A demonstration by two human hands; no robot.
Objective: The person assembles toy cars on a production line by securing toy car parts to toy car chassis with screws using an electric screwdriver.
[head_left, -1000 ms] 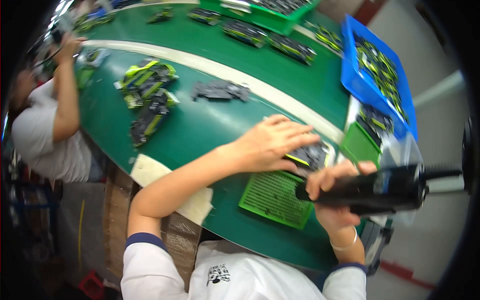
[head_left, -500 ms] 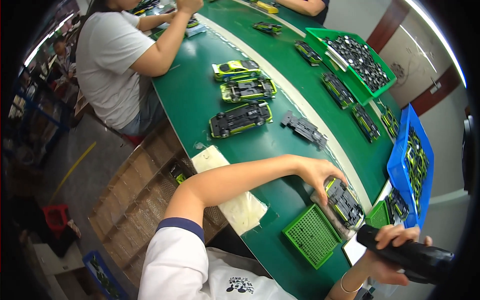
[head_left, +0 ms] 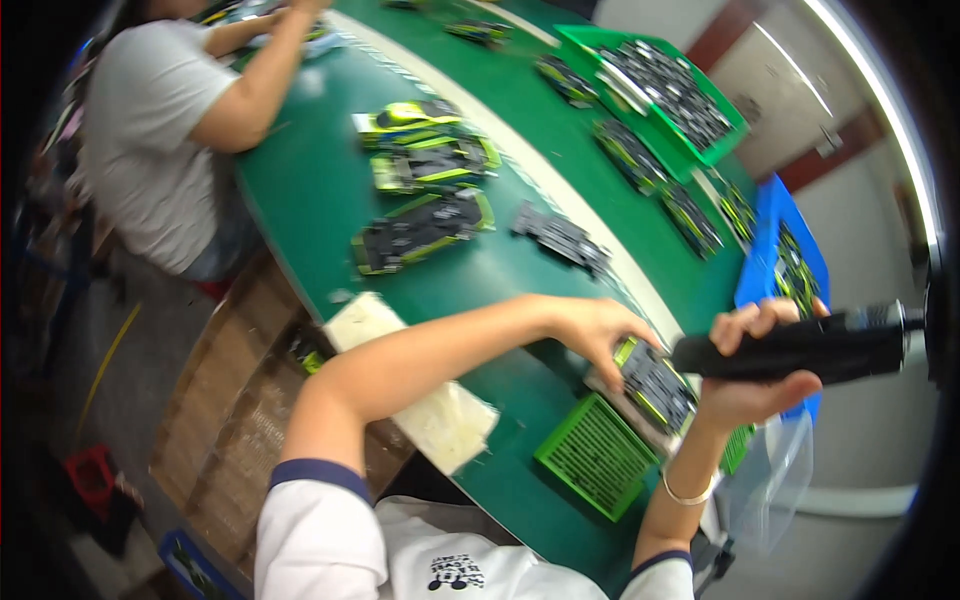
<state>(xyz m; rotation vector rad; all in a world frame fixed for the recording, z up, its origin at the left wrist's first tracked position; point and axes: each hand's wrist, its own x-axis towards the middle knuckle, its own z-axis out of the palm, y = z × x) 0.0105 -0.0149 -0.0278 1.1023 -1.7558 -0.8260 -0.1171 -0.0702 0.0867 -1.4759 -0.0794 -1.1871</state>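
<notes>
My left hand (head_left: 608, 338) grips the far end of an upside-down toy car (head_left: 657, 388) with a black underside and lime-green edges. The car rests on a pale block (head_left: 645, 425), partly hidden beneath it. In my right hand (head_left: 745, 398) is a black electric screwdriver (head_left: 800, 348), held nearly level to the right of the car and raised off it. Just left of the block sits a green mesh basket (head_left: 598, 455). Beyond my left hand, a loose grey chassis plate (head_left: 562, 238) lies on the green table.
Several toy cars (head_left: 425, 230) stand in a row at the table's left. Farther back are a green bin (head_left: 725, 152) of dark parts and a blue bin (head_left: 765, 215) of lime-green parts. A seated person (head_left: 150, 140) works at the left. A cardboard box (head_left: 230, 385) adjoins the table.
My right hand has lifted the screwdriver up and away from me, turning it nearly level. My left hand keeps its hold on the car. The whole view has shifted and blurred a little.
</notes>
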